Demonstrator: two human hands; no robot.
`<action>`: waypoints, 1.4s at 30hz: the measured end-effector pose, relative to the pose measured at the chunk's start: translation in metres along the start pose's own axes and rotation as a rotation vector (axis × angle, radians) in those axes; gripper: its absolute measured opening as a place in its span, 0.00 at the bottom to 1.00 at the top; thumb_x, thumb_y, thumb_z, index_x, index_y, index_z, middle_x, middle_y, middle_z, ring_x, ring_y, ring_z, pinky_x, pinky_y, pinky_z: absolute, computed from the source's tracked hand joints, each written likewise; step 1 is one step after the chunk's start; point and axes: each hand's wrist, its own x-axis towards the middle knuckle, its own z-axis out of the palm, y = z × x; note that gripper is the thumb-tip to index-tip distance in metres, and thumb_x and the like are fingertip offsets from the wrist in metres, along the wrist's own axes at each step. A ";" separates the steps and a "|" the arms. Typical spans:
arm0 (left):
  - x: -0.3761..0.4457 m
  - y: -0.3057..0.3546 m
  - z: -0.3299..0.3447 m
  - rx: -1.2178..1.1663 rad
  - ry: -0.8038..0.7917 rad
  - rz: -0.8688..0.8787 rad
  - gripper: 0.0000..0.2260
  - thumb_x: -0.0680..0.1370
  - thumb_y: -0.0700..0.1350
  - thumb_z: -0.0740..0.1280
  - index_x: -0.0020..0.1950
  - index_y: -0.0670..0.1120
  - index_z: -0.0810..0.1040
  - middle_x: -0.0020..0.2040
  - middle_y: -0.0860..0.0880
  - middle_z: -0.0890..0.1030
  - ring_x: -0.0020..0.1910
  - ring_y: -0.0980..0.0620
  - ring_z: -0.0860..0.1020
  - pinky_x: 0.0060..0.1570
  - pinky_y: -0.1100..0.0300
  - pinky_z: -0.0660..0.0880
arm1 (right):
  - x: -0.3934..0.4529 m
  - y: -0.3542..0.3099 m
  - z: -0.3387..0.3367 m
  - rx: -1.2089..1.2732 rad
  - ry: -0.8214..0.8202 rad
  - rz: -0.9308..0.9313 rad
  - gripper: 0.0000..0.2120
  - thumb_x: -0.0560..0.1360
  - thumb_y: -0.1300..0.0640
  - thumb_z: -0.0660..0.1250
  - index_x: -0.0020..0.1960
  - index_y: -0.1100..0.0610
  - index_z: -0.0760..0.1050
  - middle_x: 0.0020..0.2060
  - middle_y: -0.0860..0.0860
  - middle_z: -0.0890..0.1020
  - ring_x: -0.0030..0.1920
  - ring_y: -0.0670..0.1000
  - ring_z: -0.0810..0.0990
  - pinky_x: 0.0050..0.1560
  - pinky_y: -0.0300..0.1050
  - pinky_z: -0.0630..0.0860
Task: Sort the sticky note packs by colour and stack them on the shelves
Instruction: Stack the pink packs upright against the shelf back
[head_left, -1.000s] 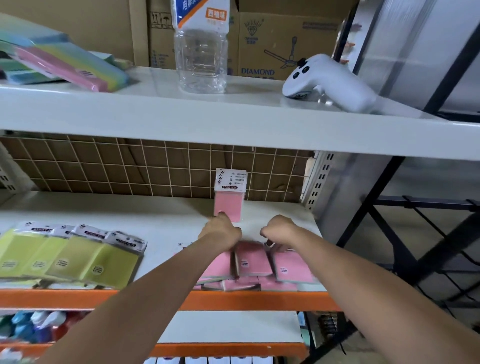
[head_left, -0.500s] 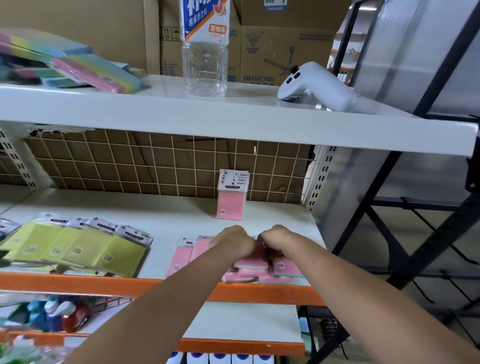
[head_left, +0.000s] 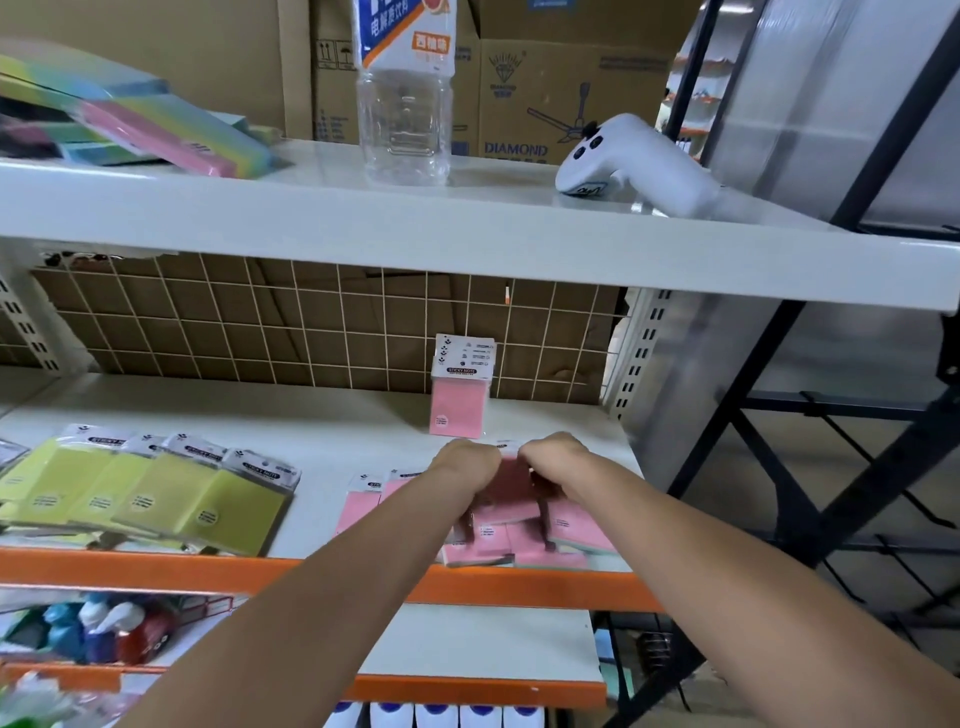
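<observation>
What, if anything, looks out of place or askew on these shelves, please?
The pink packs under both hands lie in a jumbled, overlapping heap, unlike the neat yellow-green row. A white controller and a plastic bottle sit on the top shelf.

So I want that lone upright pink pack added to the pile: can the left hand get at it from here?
Probably yes. The upright pink pack stands just behind the left hand on bare shelf, nothing between them, but that hand first has to let go of the pink packs.
</observation>
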 end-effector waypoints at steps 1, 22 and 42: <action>0.003 0.002 0.000 -0.015 0.002 0.010 0.06 0.77 0.39 0.57 0.44 0.42 0.72 0.48 0.40 0.77 0.43 0.45 0.72 0.42 0.61 0.66 | 0.003 -0.002 0.000 0.014 0.013 -0.009 0.05 0.71 0.56 0.64 0.41 0.58 0.73 0.39 0.55 0.77 0.39 0.56 0.76 0.34 0.40 0.70; 0.077 0.003 -0.017 -0.191 -0.005 -0.056 0.05 0.77 0.36 0.58 0.50 0.44 0.70 0.40 0.47 0.75 0.46 0.47 0.76 0.33 0.60 0.74 | 0.032 -0.040 0.036 0.163 0.098 -0.267 0.16 0.75 0.64 0.56 0.60 0.55 0.73 0.52 0.53 0.80 0.46 0.53 0.78 0.35 0.37 0.73; 0.149 -0.035 -0.012 -0.158 -0.015 0.061 0.24 0.70 0.38 0.60 0.67 0.43 0.68 0.56 0.43 0.80 0.54 0.41 0.79 0.55 0.53 0.77 | 0.045 -0.035 0.055 0.117 -0.124 -0.200 0.35 0.75 0.64 0.58 0.77 0.46 0.53 0.65 0.56 0.74 0.57 0.55 0.79 0.46 0.42 0.77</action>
